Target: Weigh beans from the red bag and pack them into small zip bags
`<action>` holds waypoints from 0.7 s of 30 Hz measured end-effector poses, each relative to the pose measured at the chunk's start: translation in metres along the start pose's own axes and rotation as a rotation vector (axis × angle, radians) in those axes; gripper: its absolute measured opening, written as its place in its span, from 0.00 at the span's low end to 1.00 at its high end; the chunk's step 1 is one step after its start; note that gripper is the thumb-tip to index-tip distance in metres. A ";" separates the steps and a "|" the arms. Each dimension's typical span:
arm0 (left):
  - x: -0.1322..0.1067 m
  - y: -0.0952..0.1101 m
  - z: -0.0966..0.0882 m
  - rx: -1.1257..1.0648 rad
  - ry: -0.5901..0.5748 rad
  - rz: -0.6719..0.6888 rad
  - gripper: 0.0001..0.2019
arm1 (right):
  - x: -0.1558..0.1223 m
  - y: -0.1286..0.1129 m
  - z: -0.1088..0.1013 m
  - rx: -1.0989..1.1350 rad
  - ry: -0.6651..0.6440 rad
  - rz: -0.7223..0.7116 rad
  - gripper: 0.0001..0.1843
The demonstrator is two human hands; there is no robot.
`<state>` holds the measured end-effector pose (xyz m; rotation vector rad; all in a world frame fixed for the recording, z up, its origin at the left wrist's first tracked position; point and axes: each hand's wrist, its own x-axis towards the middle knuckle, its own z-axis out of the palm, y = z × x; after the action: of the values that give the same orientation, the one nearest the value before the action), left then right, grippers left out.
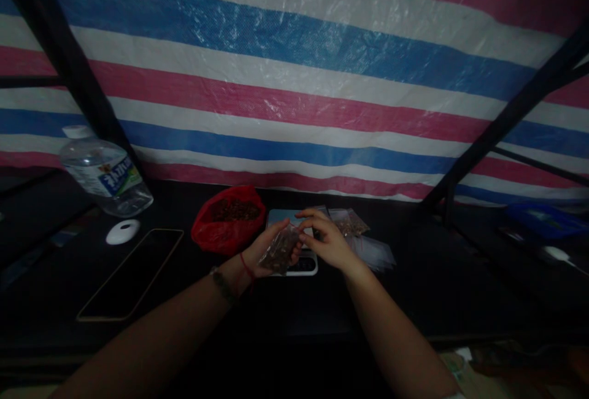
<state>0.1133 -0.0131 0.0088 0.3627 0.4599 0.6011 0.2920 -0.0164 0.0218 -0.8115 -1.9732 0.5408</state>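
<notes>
— Fingers (307, 222) of both hands meet at the top edge of that small clear bag (278, 253), do you see?

— Yes. Her left hand (268, 251) cups it from below and is closed around it; the right hand (326, 240) pinches the mouth from the other side. Its long axis tilts from the fingertips down toward the left wrist.

— So the left is nearer the bag's body?

— It is. Just under the fingers sits a small scale (299, 264); left of them a red bag (229, 218); right of them a filled packet (350, 222) on empty bags (375, 253)

— And further left?

— A phone (131, 273) and a water bottle (105, 173)
</notes>
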 end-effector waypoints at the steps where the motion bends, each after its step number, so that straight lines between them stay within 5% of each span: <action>1: 0.000 -0.001 0.000 -0.011 -0.004 0.005 0.21 | 0.000 -0.002 -0.002 0.015 0.012 -0.018 0.03; 5: 0.001 -0.007 0.003 -0.113 0.049 0.064 0.24 | 0.000 -0.003 -0.011 0.117 0.077 -0.102 0.02; 11: -0.001 0.000 0.008 -0.057 0.241 0.086 0.13 | -0.001 0.002 -0.023 0.178 0.176 -0.119 0.06; 15: -0.010 0.029 0.008 0.199 0.296 0.023 0.17 | -0.004 -0.001 -0.022 0.125 0.088 -0.053 0.08; 21: -0.025 0.075 0.020 0.594 0.518 -0.141 0.13 | -0.003 -0.013 -0.012 -0.096 -0.140 -0.176 0.08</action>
<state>0.0709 0.0251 0.0667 0.7364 1.1614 0.4053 0.2989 -0.0265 0.0345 -0.6645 -2.1891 0.4109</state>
